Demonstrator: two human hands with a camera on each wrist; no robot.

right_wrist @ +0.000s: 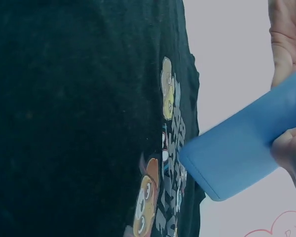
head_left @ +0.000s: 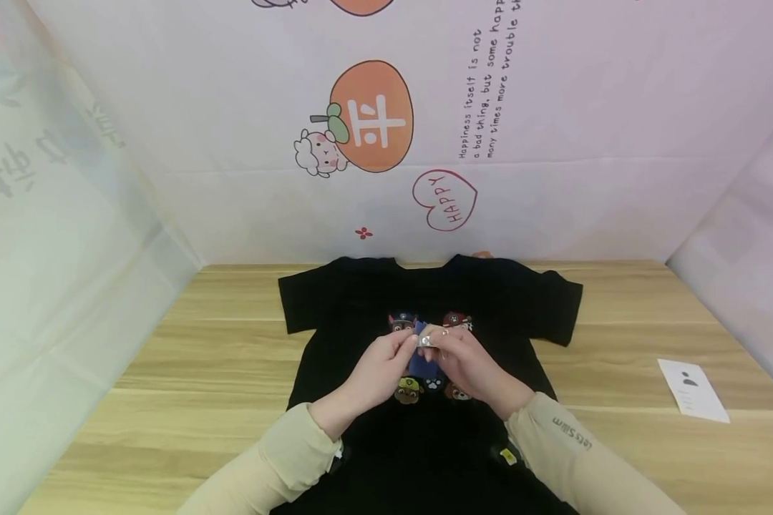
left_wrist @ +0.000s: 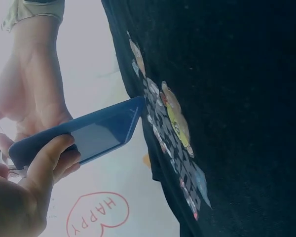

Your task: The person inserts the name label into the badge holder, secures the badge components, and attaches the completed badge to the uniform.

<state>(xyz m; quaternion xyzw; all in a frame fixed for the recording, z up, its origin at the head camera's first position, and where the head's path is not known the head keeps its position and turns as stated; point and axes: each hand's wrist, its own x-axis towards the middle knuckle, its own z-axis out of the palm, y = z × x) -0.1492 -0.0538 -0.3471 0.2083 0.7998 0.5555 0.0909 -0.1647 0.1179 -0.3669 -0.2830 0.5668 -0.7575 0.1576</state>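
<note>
A blue card holder (head_left: 423, 367) with a clear window (left_wrist: 101, 133) is held above the dark T-shirt (head_left: 419, 443) between both hands. My left hand (head_left: 376, 368) pinches it from the left, thumb against the window side in the left wrist view. From the right, my right hand (head_left: 467, 357) grips it near the top, its thumb (right_wrist: 288, 145) on the plain blue face. A silver metal piece (head_left: 427, 341) shows at the holder's upper end by the right fingers. Most right fingers are hidden behind the holder in the right wrist view.
The T-shirt lies spread on the wooden table (head_left: 187, 372), its cartoon print (head_left: 407, 390) under the hands. A white card (head_left: 693, 390) with a dark figure printed on it lies at the right. A printed white cloth (head_left: 245, 207) hangs behind and along the sides.
</note>
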